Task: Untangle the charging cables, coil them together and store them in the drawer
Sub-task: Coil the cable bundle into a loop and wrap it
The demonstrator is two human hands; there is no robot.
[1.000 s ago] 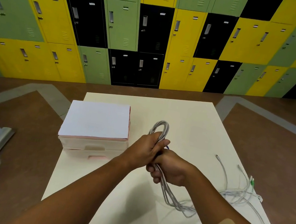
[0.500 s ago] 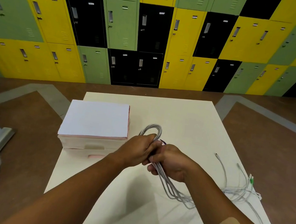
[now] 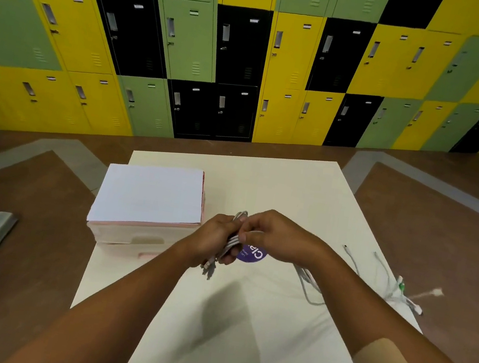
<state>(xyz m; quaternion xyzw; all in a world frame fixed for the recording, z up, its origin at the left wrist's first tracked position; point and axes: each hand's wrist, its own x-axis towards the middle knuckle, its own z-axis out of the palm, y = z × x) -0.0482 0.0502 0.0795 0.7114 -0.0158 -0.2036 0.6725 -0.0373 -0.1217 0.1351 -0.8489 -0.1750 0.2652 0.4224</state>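
Two hands meet above the table (image 3: 270, 341), working one bundle of grey charging cables (image 3: 231, 241) held just right of the drawer unit (image 3: 148, 199). Left hand (image 3: 217, 240) — fingers curled round the folded strands, plugs hanging below the palm. Right hand (image 3: 273, 236) — fingertips pinching the bundle near its top loop. Step in hand, by judgement: coiling, partly done, since loose cable ends (image 3: 393, 285) lie near the table's right edge. The next move calls for gathering those strands in, then opening the closed drawer. Legible writing: a purple round sticker (image 3: 252, 253) shows white letters beginning "Cl"; the rest is hidden or too small.
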